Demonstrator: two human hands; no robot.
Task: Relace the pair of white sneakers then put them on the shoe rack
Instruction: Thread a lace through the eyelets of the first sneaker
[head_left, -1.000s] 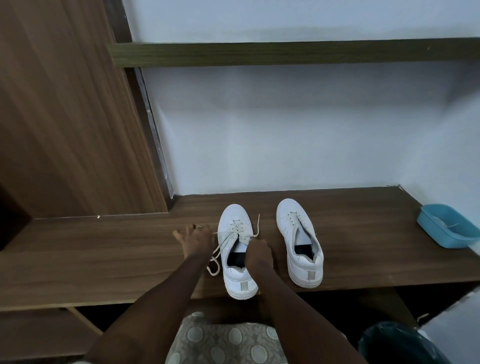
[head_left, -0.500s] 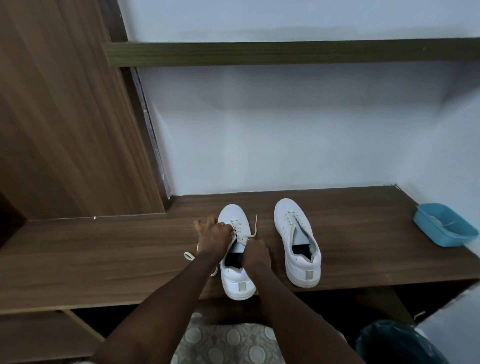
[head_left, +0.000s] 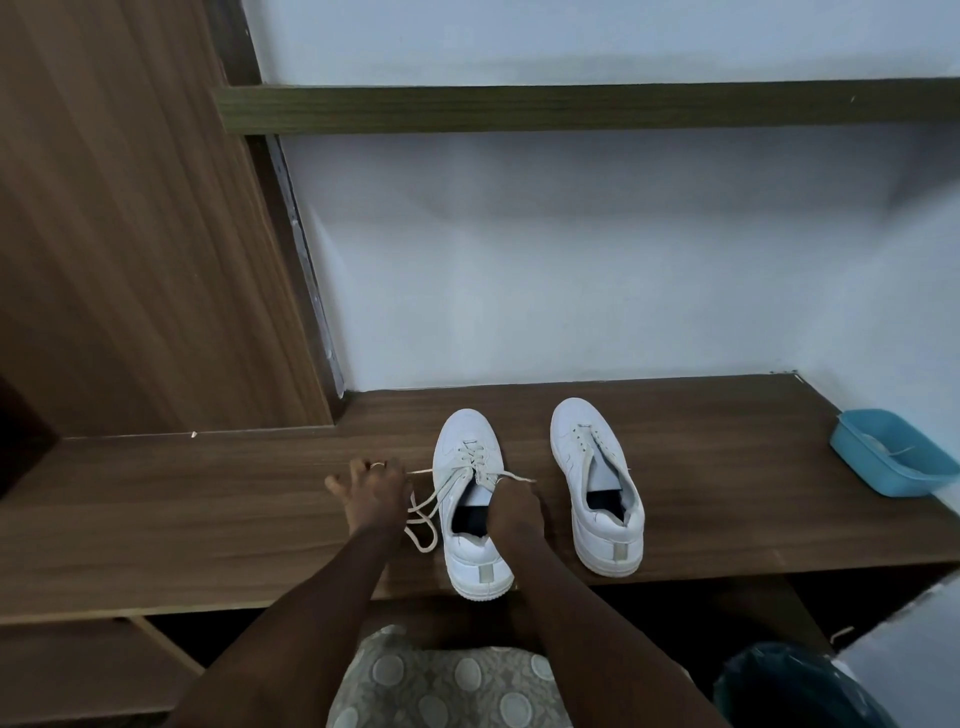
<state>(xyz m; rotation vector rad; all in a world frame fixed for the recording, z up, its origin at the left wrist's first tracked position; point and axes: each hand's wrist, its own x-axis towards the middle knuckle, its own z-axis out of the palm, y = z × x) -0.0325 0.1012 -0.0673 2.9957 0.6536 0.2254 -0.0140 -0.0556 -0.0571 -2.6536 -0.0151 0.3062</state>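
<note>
Pinching lace (head_left: 422, 471) in left grip (head_left: 374, 493) and right grip (head_left: 514, 506) over sneaker (head_left: 467, 436) on bench (head_left: 208, 509); something pale in blue tub (head_left: 878, 475).

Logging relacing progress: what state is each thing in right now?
Left sneaker: upright on bench, partly laced, untied.
Lace: ends loose, one looped on the bench.
Right sneaker: upright, untouched.
Left hand: fingers splayed at a lace end; grip unclear.
Right hand: curled on the left sneaker's collar.
Blue tray: upright at the bench's right end.
</note>
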